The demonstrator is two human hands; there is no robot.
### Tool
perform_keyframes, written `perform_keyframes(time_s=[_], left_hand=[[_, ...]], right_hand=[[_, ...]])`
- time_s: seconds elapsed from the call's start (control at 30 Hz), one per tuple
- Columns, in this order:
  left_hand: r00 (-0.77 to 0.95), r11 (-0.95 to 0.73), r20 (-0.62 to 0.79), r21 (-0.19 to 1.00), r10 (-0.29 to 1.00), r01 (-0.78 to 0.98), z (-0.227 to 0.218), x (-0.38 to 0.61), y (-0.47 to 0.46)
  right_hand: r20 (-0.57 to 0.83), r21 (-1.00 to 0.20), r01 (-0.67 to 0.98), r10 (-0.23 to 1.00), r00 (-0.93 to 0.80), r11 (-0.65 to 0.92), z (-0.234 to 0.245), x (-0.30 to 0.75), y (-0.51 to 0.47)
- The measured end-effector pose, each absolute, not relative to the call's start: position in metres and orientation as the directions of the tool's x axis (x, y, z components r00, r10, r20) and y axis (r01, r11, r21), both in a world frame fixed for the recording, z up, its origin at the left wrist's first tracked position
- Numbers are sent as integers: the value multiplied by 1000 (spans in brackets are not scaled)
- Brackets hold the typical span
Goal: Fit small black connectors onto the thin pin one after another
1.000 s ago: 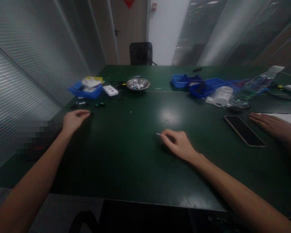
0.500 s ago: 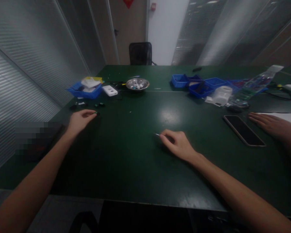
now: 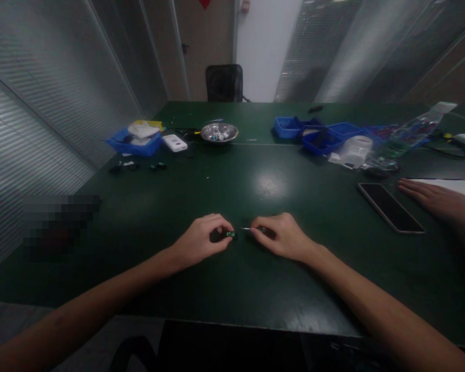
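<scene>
My left hand (image 3: 201, 238) is closed in a pinch near the middle of the table. Between its thumb and fingertips sits a small black and green piece, like a tiny circuit board (image 3: 230, 234). Just to the right, my right hand (image 3: 282, 236) grips a thin tool with a silvery tip (image 3: 245, 228). That tip points left toward the small board, a short gap apart from it. Most of the tool is hidden by my fingers, so its exact kind does not show.
Small dark parts (image 3: 158, 166) lie at the left below a blue bin (image 3: 149, 148) and a white device (image 3: 174, 143). A metal bowl (image 3: 219, 139) holds small pieces. At right are blue trays (image 3: 287, 129), a bottle (image 3: 405, 135), a phone (image 3: 390, 207) and another person's hand (image 3: 436, 200).
My left hand has come from the left side of the table to the middle, carrying the small board. My right hand has shifted slightly, its tool tip lower and a little further left.
</scene>
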State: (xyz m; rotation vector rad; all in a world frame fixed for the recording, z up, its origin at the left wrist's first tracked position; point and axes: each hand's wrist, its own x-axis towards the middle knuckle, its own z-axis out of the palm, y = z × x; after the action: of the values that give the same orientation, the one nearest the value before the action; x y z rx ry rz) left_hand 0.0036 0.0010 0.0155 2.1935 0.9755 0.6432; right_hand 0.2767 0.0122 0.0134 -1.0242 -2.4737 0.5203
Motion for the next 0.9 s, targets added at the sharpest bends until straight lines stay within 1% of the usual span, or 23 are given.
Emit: perform_keyframes(time_s=[0.2,0.4,0.67,0.73,0.8,0.9], left_hand=[[620,-555,188,683,762,475,12,6,0],[634,-572,198,678,747,462,9,5,1],[645,-589,205,662,736,462,7,3,2],[643,-589,206,661,738,464,6,3,2],[645,-592,208,661,735,461,5,3,2],[647,-592,210,664,733,456,4,3,2]], right_hand=[[190,-423,552,666,-721,719,17,276,10],[172,-360,574,657,-734,735,21,271,7],[180,-324,585,656,-733,743,17,257,4],[198,-330,575,651,-733,748,15,252,3],[241,-367,570,667,-705,735,13,249,4],[306,-475,601,762,-572,642,12,250,5]])
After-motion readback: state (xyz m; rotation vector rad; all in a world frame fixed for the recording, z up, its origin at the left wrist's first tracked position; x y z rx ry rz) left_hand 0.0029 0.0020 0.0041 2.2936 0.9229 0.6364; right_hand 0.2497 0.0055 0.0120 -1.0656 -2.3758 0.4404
